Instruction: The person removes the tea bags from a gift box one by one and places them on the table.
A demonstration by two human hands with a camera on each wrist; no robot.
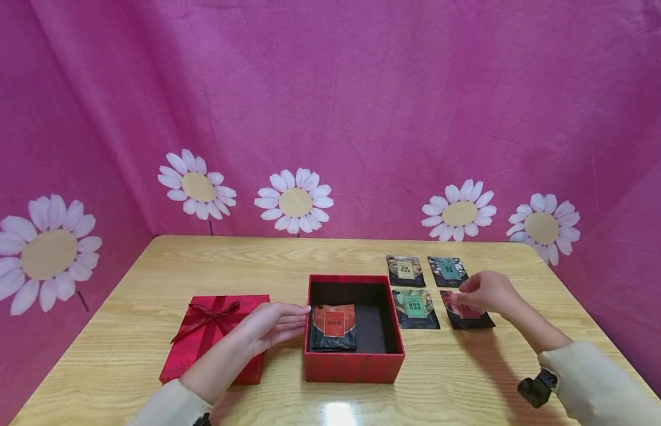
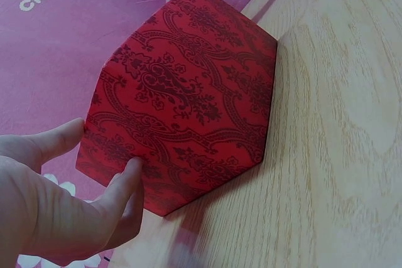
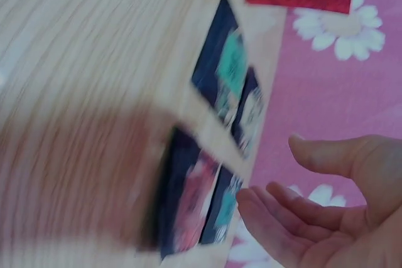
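An uncovered red gift box (image 1: 354, 368) with a dark inside stands mid-table. In its left part lies a packet with an orange-red label (image 1: 334, 329). My left hand (image 1: 277, 324) is at the box's left wall, its fingertips touching the patterned side (image 2: 179, 86) and the thumb at the rim. My right hand (image 1: 489, 291) hovers over a black packet with a red label (image 1: 468, 318), covering part of it in the head view. The right wrist view, somewhat blurred, shows the thumb and fingers (image 3: 267, 211) parted, with nothing between them.
A red lid (image 1: 245, 310) with a dark red ribbon bow lies left of the box. Right of the box lie a green-label packet (image 1: 415, 309), a cream-label packet (image 1: 405, 271) and a teal-label packet (image 1: 448, 272). A pink daisy curtain (image 1: 330, 118) hangs behind the wooden table (image 1: 165, 266).
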